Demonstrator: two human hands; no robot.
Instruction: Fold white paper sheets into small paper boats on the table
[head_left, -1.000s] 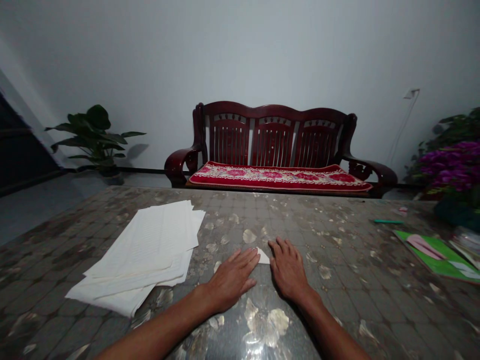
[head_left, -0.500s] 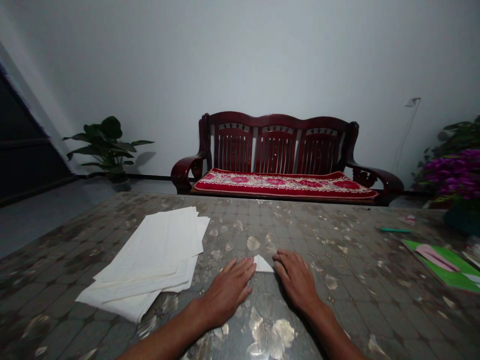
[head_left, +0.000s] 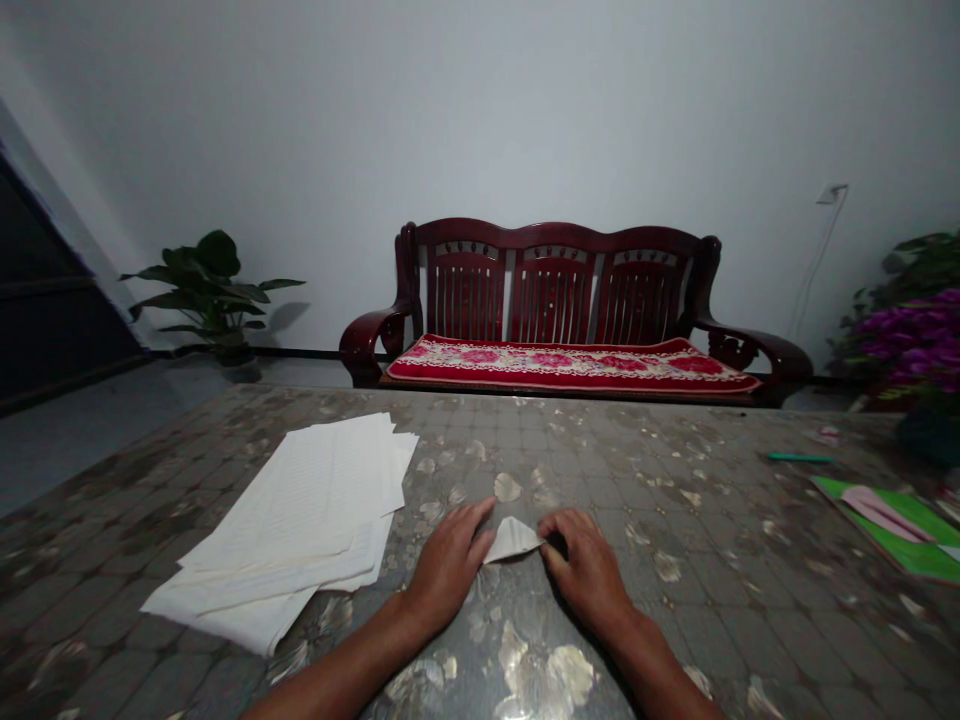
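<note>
Paper (head_left: pixel 511 540) wht, folded approx. triangular; R hand (head_left: pixel 589 566) pinching rt corner; L hand (head_left: pixel 445 564) half-open alongside.

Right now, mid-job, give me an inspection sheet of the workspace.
Surface: glossy, flower-patterned table.
Work items: small folded white paper between the hands; loose stack of white sheets to the left.
Clutter: green pen-like stick; green sheet bearing a pink piece, right.
Hands: left hand open at the paper's left end, contact unclear; right hand apparently pinching its right tip.
Cables: pale cord below the wall socket.
Surroundings: wooden bench with red floral mat, potted plant, purple flowers.
</note>
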